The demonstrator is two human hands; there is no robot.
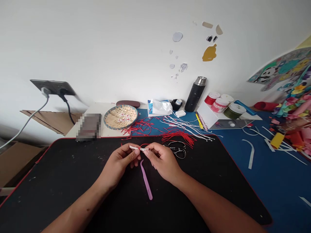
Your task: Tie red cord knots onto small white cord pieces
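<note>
My left hand and my right hand meet over the black mat, thumbs and fingertips pinched together. Between them they hold a short white cord, with a bit of red cord looping up behind it. How the two cords are joined is too small to make out. Just below the fingers lies a pair of purple bent-tip tweezers. Black-handled scissors rest beside my right hand, partly covered by it. Cut red cords and white cords are spread beyond my hands.
A woven basket with small red-and-white pieces stands at the back left, near a blurred dark object. Behind are a tissue box, a black thermos and a white box bearing cord spools. Paper scraps lie right.
</note>
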